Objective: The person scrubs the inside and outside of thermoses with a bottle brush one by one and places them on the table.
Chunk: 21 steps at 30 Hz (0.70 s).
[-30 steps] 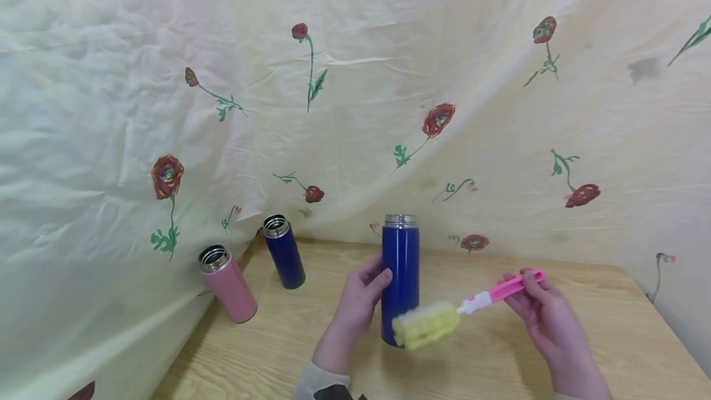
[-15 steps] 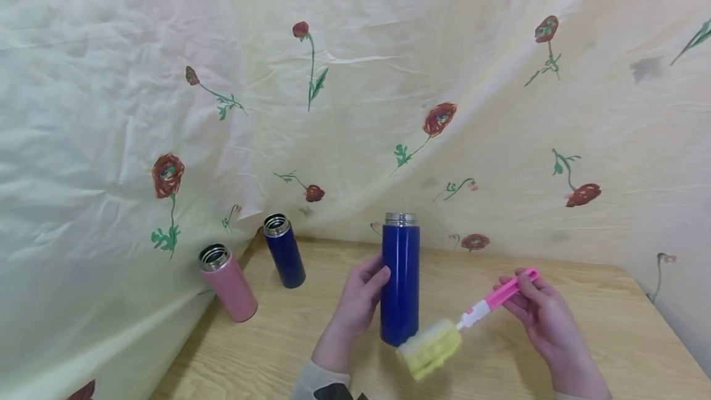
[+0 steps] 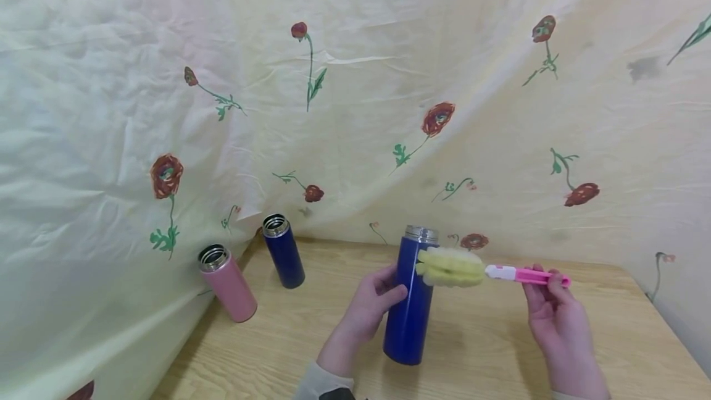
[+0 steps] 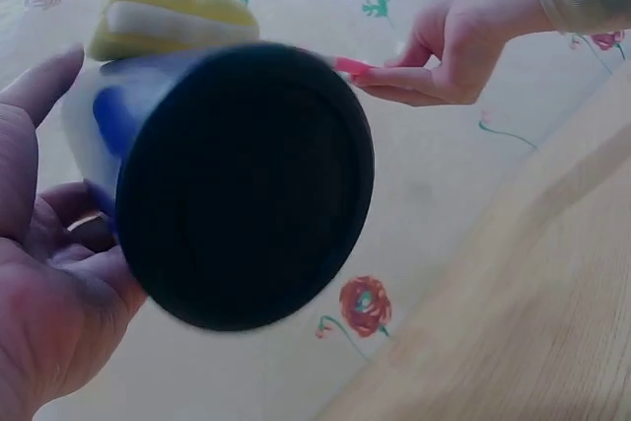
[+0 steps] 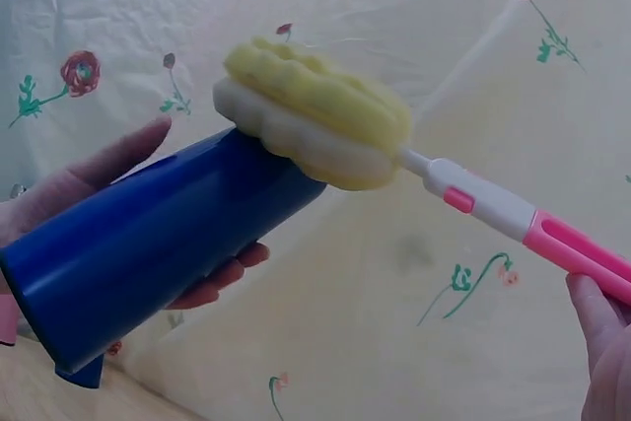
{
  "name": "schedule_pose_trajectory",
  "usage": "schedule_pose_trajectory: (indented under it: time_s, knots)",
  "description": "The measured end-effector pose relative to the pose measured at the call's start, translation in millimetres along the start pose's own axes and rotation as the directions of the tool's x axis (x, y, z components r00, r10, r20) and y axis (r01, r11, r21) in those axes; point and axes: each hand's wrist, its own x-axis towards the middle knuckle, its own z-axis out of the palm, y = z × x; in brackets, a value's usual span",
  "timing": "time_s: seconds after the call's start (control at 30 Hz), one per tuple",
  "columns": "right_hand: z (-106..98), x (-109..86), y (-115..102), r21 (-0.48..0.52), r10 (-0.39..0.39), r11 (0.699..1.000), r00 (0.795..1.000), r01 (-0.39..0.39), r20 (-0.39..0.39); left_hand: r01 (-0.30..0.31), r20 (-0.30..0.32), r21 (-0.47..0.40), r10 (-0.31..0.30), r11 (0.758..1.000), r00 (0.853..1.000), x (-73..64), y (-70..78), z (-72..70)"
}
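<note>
A tall blue thermos bottle [image 3: 408,332] with a bare steel neck leans to the right, gripped round its side by my left hand [image 3: 366,308]. In the left wrist view its dark round base [image 4: 246,189] faces the camera, lifted off the table. My right hand [image 3: 558,320] pinches the pink handle of a bottle brush [image 3: 500,272] between thumb and fingers. The brush's yellow and white sponge head [image 5: 315,120] lies across the bottle's upper side, just below the neck, outside the mouth. Part of the bottle's upper body is hidden behind the sponge.
A pink thermos [image 3: 229,289] and a shorter dark blue thermos [image 3: 284,258] stand lidless at the left of the wooden table [image 3: 478,357]. Flower-printed cloth [image 3: 355,141] hangs behind and along the left side.
The sponge head dipped towards the bottle's base, then rose to its upper part as the brush levelled out. The bottle has tilted, its top moving right. My right hand has shifted slightly right.
</note>
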Motion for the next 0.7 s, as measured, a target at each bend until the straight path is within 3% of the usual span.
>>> schedule_pose_trajectory:
  time_s: [0.33,0.53,0.7]
  knots:
    - [3.4,-3.2,5.1,-0.005,-0.036,0.999,0.998,0.037,0.053,0.030,-0.070,0.055,-0.026,0.998,0.997,1.1,0.7,4.9]
    - [5.9,-4.6,0.1,0.050,-0.049,0.998,0.997,0.046,0.054,0.030,-0.093,0.081,-0.023,0.996,0.995,0.3,2.9,3.3]
    - [5.9,-5.4,-3.9,0.098,-0.042,0.994,0.999,0.040,0.016,0.014,-0.056,0.064,-0.011,0.998,0.998,-0.6,2.3,0.3]
